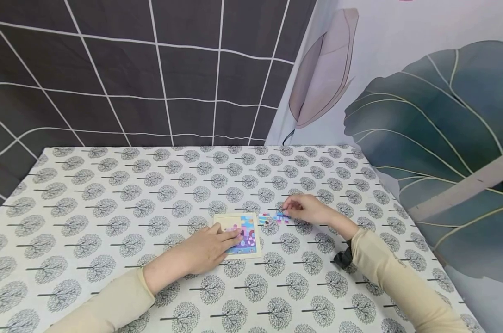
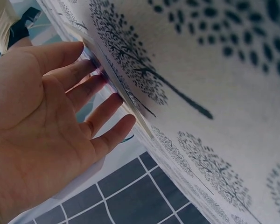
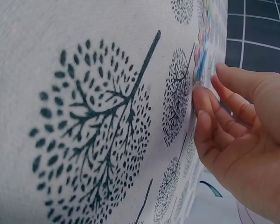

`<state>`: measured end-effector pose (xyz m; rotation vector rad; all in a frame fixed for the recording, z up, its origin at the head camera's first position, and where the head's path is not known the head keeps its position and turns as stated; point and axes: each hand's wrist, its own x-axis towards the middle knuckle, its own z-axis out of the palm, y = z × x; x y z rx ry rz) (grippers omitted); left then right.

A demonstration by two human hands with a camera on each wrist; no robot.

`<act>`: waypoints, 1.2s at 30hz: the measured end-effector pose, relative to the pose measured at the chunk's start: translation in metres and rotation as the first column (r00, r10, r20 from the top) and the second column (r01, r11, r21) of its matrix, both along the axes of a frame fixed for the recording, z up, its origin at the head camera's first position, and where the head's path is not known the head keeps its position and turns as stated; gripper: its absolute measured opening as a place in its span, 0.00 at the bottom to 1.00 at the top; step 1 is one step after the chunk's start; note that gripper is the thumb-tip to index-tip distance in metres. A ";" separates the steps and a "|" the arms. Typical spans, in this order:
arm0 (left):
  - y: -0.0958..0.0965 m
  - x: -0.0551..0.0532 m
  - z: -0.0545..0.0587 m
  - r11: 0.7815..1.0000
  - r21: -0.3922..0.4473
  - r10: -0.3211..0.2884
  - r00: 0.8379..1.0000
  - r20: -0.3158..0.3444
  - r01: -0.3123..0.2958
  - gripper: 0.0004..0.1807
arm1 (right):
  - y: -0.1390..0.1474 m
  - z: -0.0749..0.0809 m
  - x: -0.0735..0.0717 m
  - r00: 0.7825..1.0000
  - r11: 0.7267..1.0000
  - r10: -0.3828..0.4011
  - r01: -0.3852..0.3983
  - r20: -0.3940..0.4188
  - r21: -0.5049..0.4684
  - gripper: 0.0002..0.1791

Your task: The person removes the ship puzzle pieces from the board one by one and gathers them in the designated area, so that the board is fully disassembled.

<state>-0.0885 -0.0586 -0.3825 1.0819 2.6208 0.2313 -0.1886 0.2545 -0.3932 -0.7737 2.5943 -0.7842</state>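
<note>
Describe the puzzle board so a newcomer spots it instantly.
On the tree-print tablecloth, find the left hand, resting on the puzzle board. The board is pale-framed and partly filled with a bright picture; the small loose pieces to its right have no frame.

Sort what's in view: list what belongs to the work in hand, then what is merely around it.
Belongs to the work:
Puzzle tray, partly filled, under the left hand
Loose puzzle pieces, right of the tray, by the right hand

Merely around it:
Tree-print cloth beneath
Dark grid-patterned backdrop
Leaf-print hanging
</note>
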 end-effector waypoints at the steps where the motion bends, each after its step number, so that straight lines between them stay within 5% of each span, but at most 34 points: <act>1: 0.000 0.000 0.000 1.000 -0.002 -0.003 1.000 -0.006 0.003 0.27 | 0.000 0.000 0.000 1.000 1.000 -0.008 0.007 -0.007 -0.008 0.08; 5: 0.000 0.000 -0.002 1.000 -0.005 -0.011 1.000 -0.024 0.011 0.27 | -0.001 -0.002 0.000 0.999 0.998 -0.051 0.051 0.007 -0.043 0.12; 11: 0.000 0.000 -0.004 1.000 0.012 -0.002 1.000 -0.014 0.002 0.26 | -0.010 0.001 0.001 1.000 0.996 -0.006 0.008 0.018 -0.087 0.20; 24: 0.002 -0.002 0.001 1.000 0.005 -0.009 1.000 -0.023 0.009 0.26 | -0.025 0.025 -0.006 0.999 0.992 -0.001 -0.005 -0.047 -0.123 0.24; 36: 0.000 -0.002 -0.003 1.000 0.020 -0.005 1.000 -0.017 0.005 0.26 | -0.062 0.012 0.001 0.982 0.972 0.182 -0.186 -0.042 -0.145 0.21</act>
